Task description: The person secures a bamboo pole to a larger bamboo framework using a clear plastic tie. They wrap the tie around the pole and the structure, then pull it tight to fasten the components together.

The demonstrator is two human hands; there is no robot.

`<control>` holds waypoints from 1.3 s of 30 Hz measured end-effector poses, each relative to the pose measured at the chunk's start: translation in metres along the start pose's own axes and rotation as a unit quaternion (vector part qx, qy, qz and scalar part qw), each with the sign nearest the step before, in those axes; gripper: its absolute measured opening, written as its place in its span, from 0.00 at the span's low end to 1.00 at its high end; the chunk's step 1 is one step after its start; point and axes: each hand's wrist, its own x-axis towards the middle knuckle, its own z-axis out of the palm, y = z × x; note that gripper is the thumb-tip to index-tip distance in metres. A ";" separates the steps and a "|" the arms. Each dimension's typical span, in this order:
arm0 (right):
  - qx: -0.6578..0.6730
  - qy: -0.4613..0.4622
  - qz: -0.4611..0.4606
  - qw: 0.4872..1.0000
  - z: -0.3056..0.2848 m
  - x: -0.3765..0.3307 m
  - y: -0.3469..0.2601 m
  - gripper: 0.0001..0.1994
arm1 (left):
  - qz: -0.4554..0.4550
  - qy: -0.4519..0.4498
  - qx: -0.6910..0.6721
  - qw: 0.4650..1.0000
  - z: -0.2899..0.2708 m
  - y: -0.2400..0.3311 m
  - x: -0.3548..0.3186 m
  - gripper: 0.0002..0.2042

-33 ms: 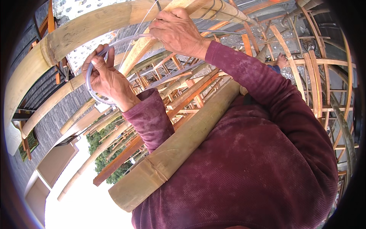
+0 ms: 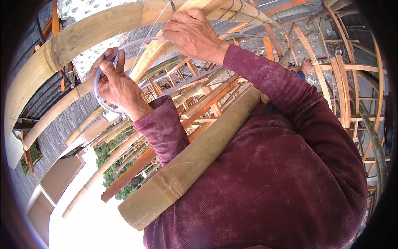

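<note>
A bent length of clear plastic tubing runs between my two hands. My left hand pinches it between thumb and fingers, and the tube curls round behind the palm and wrist. Higher up, my right hand is closed round the tube's other stretch, close against a pale wooden beam. Its fingertips are partly hidden. A thin pale string passes between the hands. Just beyond them lies a thick bamboo pole, which crosses the top of the view.
Another thick bamboo pole lies across the front of my body, over my left arm. Timber and bamboo framing fills the right side. A bare limb in blue cloth shows there. Grey stone-patterned wall stands at left.
</note>
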 end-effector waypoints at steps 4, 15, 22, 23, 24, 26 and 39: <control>0.001 -0.002 0.000 1.000 0.002 0.003 0.004 0.08 | 0.012 0.004 0.001 1.000 0.001 -0.006 0.002 0.18; -0.011 0.001 -0.001 1.000 0.003 0.003 0.005 0.07 | 0.017 0.003 0.017 1.000 0.001 -0.007 0.001 0.18; -0.022 0.001 0.003 1.000 0.004 0.003 0.004 0.05 | 0.020 0.000 0.012 1.000 0.000 -0.008 0.003 0.17; -0.026 0.001 0.000 1.000 0.005 0.003 0.005 0.05 | 0.019 0.002 0.012 1.000 0.000 -0.007 0.002 0.17; -0.024 -0.001 0.001 1.000 0.005 0.003 0.004 0.05 | 0.018 0.004 0.012 1.000 -0.001 -0.006 0.002 0.17; -0.022 -0.003 0.004 1.000 0.005 0.003 0.003 0.05 | 0.021 0.006 0.016 1.000 -0.002 -0.005 0.003 0.17; -0.009 0.005 0.015 1.000 0.007 0.006 0.003 0.04 | 0.017 0.025 0.010 1.000 -0.002 -0.004 0.004 0.16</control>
